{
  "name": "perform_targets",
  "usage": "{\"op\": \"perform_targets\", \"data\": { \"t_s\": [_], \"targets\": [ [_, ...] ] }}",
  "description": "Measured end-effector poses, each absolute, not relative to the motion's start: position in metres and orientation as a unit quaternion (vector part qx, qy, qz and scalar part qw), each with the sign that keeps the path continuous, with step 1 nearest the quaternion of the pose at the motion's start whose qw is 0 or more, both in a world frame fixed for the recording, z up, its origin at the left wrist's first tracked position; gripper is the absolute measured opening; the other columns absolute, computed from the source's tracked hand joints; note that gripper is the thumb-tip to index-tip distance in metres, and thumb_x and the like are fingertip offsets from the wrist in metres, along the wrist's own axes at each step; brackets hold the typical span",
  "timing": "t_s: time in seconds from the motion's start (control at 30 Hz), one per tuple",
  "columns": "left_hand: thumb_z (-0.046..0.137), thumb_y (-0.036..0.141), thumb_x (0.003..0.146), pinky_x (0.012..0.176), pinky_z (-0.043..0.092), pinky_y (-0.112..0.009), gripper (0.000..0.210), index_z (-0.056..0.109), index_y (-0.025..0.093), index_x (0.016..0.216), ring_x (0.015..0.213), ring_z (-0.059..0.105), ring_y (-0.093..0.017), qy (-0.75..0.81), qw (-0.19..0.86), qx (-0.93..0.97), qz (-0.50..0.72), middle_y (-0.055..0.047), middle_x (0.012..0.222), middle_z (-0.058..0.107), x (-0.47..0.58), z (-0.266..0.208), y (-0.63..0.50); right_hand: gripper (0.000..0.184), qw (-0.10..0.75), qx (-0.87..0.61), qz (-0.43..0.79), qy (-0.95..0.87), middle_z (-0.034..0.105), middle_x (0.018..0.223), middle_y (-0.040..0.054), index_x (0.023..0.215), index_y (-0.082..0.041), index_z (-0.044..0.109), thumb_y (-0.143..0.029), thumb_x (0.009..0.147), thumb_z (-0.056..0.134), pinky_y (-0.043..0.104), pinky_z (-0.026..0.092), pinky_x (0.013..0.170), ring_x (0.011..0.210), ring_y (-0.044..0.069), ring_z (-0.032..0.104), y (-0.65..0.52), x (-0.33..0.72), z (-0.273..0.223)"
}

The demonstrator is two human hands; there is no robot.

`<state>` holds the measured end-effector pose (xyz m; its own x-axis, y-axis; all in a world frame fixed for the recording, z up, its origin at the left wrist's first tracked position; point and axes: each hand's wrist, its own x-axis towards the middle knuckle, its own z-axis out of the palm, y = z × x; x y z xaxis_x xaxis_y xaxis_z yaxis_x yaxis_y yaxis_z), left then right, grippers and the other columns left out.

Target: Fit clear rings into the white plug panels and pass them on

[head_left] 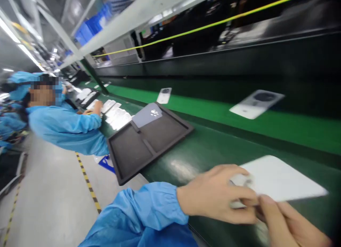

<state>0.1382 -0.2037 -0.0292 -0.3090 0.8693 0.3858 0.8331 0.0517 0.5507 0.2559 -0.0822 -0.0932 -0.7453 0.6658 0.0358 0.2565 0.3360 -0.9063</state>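
A flat, white, round-cornered panel (285, 179) is seen over a dark green worktop (213, 151), just beyond the hands. A small, pale, crumpled piece (242, 180) is held in the curled fingers of the left hand (220, 194). The right hand's (287, 222) fingertips are pressed against the left's; whether anything is pinched there cannot be told. A shallow black tray (170, 128) is placed farther left.

Grey floor (58, 183), 2 yellow-black lines (87, 179); ceiling tubes (30, 56) lit.
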Motion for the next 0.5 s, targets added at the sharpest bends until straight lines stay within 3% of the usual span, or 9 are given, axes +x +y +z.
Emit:
{"op": "perform_targets", "data": {
  "t_s": [0.03, 0.1, 0.17, 0.23, 0.3, 0.37, 0.5],
  "targets": [
    [0.075, 0.034, 0.079, 0.104, 0.055, -0.036, 0.018, 0.071, 0.017, 0.083, 0.126, 0.061, -0.030, 0.703, 0.061, 0.582, 0.404, -0.019, 0.130, 0.062, 0.146, -0.029, -0.201, 0.044, 0.205, -0.311, 0.505, -0.779, 0.073, 0.072, 0.0116, 0.093, -0.034, 0.076, -0.070, 0.090, 0.050, 0.040, 0.055, 0.052, 0.064, 0.031, 0.070, -0.078, 0.263, -0.084],
    [0.079, 0.034, 0.077, 0.096, 0.059, -0.037, 0.039, 0.068, 0.019, 0.112, 0.125, 0.061, -0.030, 0.694, 0.141, 0.506, 0.492, -0.016, 0.130, 0.064, 0.149, -0.028, -0.200, 0.051, 0.205, -0.314, 0.537, -0.756, 0.071, 0.069, 0.0088, 0.084, -0.026, 0.074, -0.072, 0.089, 0.052, 0.037, 0.053, 0.052, 0.061, 0.027, 0.066, -0.070, 0.274, -0.065],
    [0.074, 0.031, 0.084, 0.080, 0.061, -0.032, 0.056, 0.055, 0.023, 0.136, 0.106, 0.070, -0.023, 0.706, 0.229, 0.383, 0.550, -0.014, 0.133, 0.063, 0.139, -0.031, -0.198, 0.053, 0.195, -0.277, 0.575, -0.744, 0.072, 0.077, 0.0074, 0.088, -0.022, 0.073, -0.069, 0.093, 0.050, 0.033, 0.053, 0.057, 0.066, 0.025, 0.065, -0.064, 0.279, -0.052],
    [0.075, 0.030, 0.085, 0.075, 0.059, -0.029, 0.068, 0.044, 0.023, 0.146, 0.094, 0.072, -0.019, 0.675, 0.328, 0.313, 0.582, -0.014, 0.131, 0.065, 0.129, -0.036, -0.192, 0.049, 0.170, -0.243, 0.599, -0.743, 0.071, 0.080, 0.0056, 0.095, -0.019, 0.071, -0.062, 0.099, 0.047, 0.030, 0.051, 0.061, 0.069, 0.021, 0.063, -0.060, 0.280, -0.047],
    [0.078, 0.032, 0.084, 0.077, 0.058, -0.028, 0.068, 0.047, 0.019, 0.143, 0.094, 0.072, -0.020, 0.626, 0.405, 0.276, 0.607, -0.014, 0.122, 0.070, 0.126, -0.041, -0.186, 0.044, 0.137, -0.218, 0.614, -0.746, 0.068, 0.077, 0.0035, 0.099, -0.019, 0.070, -0.055, 0.103, 0.045, 0.027, 0.048, 0.061, 0.067, 0.018, 0.060, -0.060, 0.280, -0.046],
    [0.080, 0.036, 0.082, 0.075, 0.057, -0.027, 0.053, 0.060, 0.015, 0.127, 0.092, 0.072, -0.020, 0.594, 0.445, 0.241, 0.625, -0.012, 0.110, 0.075, 0.131, -0.045, -0.182, 0.041, 0.114, -0.204, 0.626, -0.744, 0.065, 0.073, 0.0017, 0.098, -0.018, 0.069, -0.051, 0.105, 0.044, 0.026, 0.044, 0.059, 0.064, 0.016, 0.056, -0.063, 0.281, -0.046],
    [0.082, 0.043, 0.078, 0.062, 0.053, -0.025, 0.038, 0.070, 0.012, 0.095, 0.070, 0.069, -0.017, 0.580, 0.452, 0.166, 0.657, -0.009, 0.089, 0.077, 0.141, -0.051, -0.171, 0.038, 0.125, -0.222, 0.678, -0.689, 0.066, 0.076, 0.0014, 0.101, -0.019, 0.069, -0.051, 0.103, 0.049, 0.026, 0.045, 0.059, 0.065, 0.015, 0.057, -0.070, 0.282, -0.052]
  ]
}}
